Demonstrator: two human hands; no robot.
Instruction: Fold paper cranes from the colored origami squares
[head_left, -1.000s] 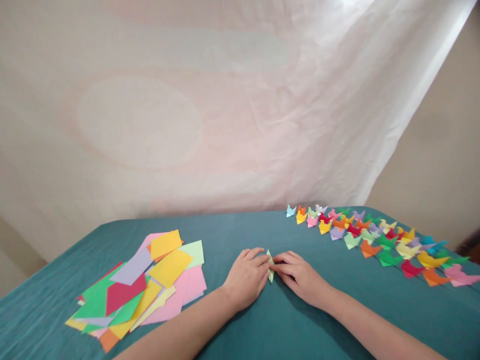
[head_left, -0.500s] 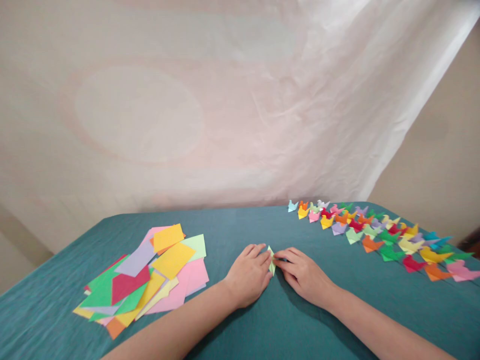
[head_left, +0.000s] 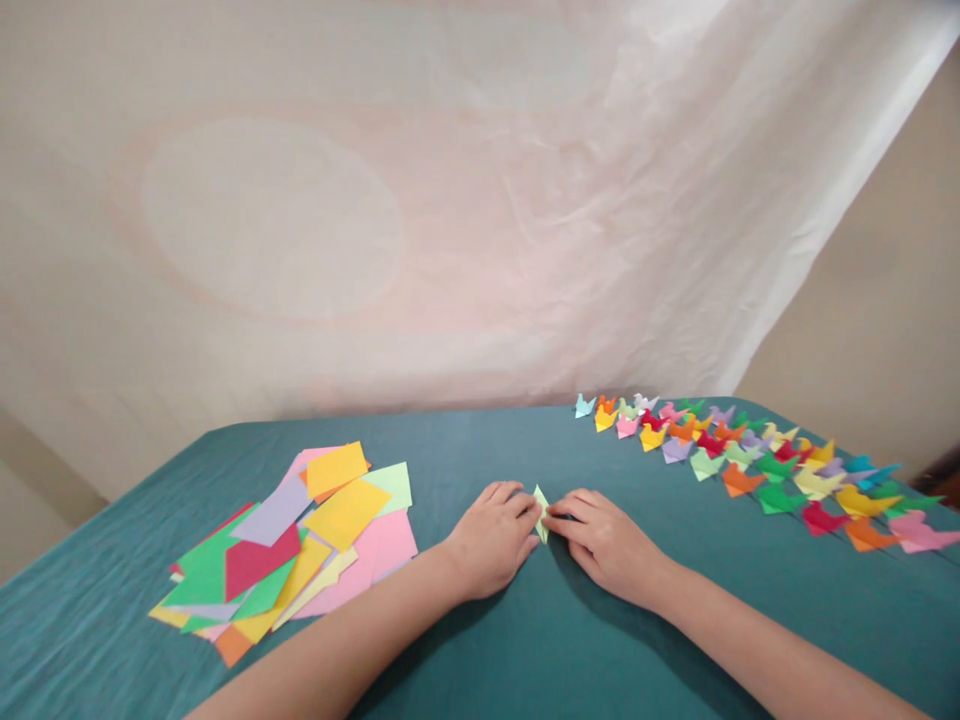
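A small light green folded paper piece [head_left: 541, 508] rests on the teal tablecloth [head_left: 570, 640] between my two hands. My left hand [head_left: 493, 535] lies on the cloth with its fingers curled against the left side of the piece. From the right, my right hand [head_left: 604, 540] pinches the same piece with its fingertips. Most of the paper is hidden by my fingers; only its pointed top shows.
A loose pile of flat coloured paper squares [head_left: 289, 540] lies at the left. Rows of several small folded paper birds [head_left: 750, 460] in many colours run along the right. A pale sheet [head_left: 420, 220] hangs behind the table; a beige wall [head_left: 877, 300] shows at the right.
The view has drifted slightly, so everything sits a little higher in the picture. Both hands stay on the green folded piece with only small finger shifts.
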